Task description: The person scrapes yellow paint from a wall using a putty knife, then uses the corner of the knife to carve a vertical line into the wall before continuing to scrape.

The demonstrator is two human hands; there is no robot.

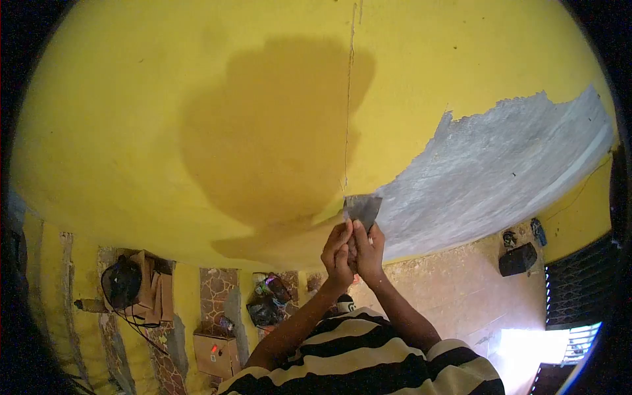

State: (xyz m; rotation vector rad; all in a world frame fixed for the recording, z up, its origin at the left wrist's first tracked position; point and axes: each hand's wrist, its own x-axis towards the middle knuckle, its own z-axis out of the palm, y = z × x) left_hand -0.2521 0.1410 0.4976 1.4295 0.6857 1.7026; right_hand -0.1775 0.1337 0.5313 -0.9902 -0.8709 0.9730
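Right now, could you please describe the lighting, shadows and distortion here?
Head view: the fisheye curves the yellow painted surface, with black vignetting at the edges; a broad soft shadow lies above the left hand and right hand gripping the grey metal scraper; daylight glare blows out lower right.

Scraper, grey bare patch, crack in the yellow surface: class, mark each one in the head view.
Scraper [362, 209], head view, middle of its blade.
Grey bare patch [500, 164], head view, centre of the stripped area.
Crack [349, 99], head view, midway along the thin line.

Yellow wall [164, 99], grey bare patch [500, 164], tiled floor [461, 289].
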